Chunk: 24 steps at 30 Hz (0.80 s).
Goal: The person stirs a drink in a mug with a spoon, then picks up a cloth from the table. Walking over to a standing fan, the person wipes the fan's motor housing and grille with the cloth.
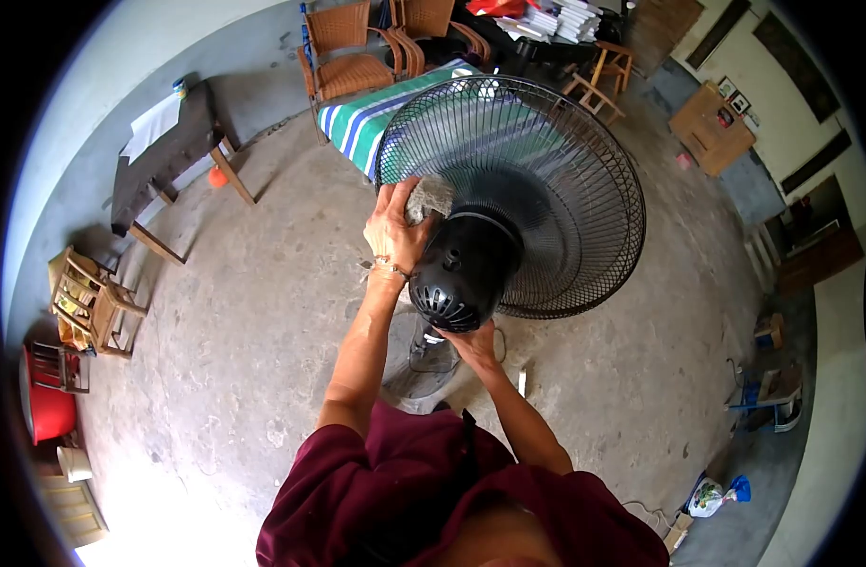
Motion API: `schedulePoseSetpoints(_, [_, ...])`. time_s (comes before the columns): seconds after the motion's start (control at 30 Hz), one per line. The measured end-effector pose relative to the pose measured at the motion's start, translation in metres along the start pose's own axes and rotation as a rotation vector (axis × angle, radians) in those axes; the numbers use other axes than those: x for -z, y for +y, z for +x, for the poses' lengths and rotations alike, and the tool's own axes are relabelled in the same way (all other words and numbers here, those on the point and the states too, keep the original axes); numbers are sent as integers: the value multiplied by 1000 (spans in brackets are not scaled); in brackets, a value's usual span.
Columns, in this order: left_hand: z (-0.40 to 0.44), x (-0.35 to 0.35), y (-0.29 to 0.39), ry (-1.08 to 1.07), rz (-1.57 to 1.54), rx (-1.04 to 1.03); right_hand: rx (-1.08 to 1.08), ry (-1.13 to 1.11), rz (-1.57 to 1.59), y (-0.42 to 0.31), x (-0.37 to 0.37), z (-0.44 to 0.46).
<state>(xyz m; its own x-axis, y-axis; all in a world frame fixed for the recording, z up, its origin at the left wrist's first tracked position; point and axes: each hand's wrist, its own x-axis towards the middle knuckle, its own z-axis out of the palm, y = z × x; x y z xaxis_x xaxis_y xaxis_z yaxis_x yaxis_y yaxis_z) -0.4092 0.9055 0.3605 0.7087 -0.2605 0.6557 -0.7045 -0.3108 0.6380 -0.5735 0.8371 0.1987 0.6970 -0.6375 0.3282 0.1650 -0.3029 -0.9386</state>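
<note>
- The pedestal fan (513,227) stands before me; I take its black motor housing (457,279) as the dial's centre, twelve pointing away from me.
- My left hand (397,236), at ten, is closed round a grey rag (430,197), held beside the housing's edge next to the wire grille (565,189).
- My right hand (473,348), at six, reaches under the housing's lower end; its fingers are hidden, so I cannot tell how tightly they curl.
- The grille spreads toward one and two. At eleven its rim overlaps the striped desk (353,118) in my view; I cannot tell the gap.
- At three the rim is well apart from the wall, with concrete floor (253,321) between.
- More floor runs from my left forearm to the dark desk (159,175) at ten, also well apart.
- The floor is grey and blotchy, glaring white at eight.
- White cups stand on the striped desk; rattan armchairs (348,71) are beyond it.
- White paper (154,125) lies on the dark desk.
- A wooden chair (102,302) stands at nine, a red tub (50,406) just below.
- A wooden cabinet (707,128) bears framed pictures at two.
</note>
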Motion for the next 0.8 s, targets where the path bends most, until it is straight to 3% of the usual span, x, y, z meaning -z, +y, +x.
schedulePoseSetpoints(0.3, [10,13,8,-205,-23,-154,-15,-16,-29,14,7,-2])
schedulePoseSetpoints(0.37, [19,22,11,-396,-79,-183,-9,-7,-13,10,8,-2])
schedulePoseSetpoints(0.47, [32,30,12,-507,-61,-256,-28,-53,-105,1,9,-2])
schedulePoseSetpoints(0.53, [46,42,20,-586,-13,-237,4,-16,21,-2,4,-1])
schedulePoseSetpoints(0.6, [62,43,3,-751,-248,-294,52,-9,-100,-6,7,-1])
schedulePoseSetpoints(0.63, [66,47,-4,-842,-562,-89,98,0,-222,-6,9,-2])
schedulePoseSetpoints(0.67, [66,52,-14,-840,-561,-90,100,0,-222,7,9,-2])
schedulePoseSetpoints(0.73, [62,56,-29,-606,-799,136,19,22,-76,34,7,-3])
schedulePoseSetpoints(0.8, [49,60,-33,-268,-715,283,-3,-1,-60,24,7,-1])
